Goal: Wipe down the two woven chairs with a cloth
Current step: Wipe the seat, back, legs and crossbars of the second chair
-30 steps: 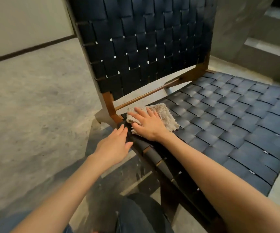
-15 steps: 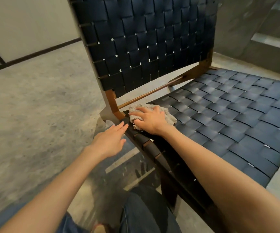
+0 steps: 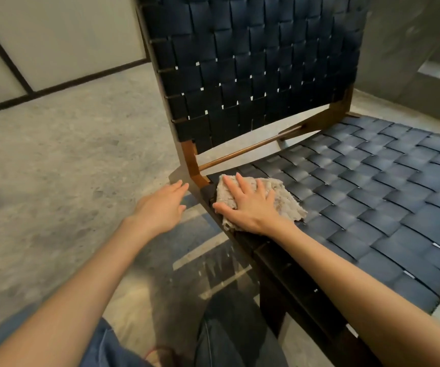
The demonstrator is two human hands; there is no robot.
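The right hand [image 3: 252, 206] has slid its rough, crumpled beige cloth [image 3: 286, 201] slightly along the seat. Its fingers are spread flat, pressing the cloth onto the seat corner by the backrest of the dark blue woven-strap chair [image 3: 372, 194] with a brown wooden frame. The left hand [image 3: 160, 207], fingers straight and nearly together, reaches just beside the wooden back post above the speckled grey concrete floor [image 3: 68, 160]; whether it touches the post cannot be told.

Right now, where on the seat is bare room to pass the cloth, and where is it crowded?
The woven seat is bare beyond the cloth, from the rail to the front edge. Crowded: the near corner by the wooden post, where the right hand presses the cloth, with the left hand alongside.
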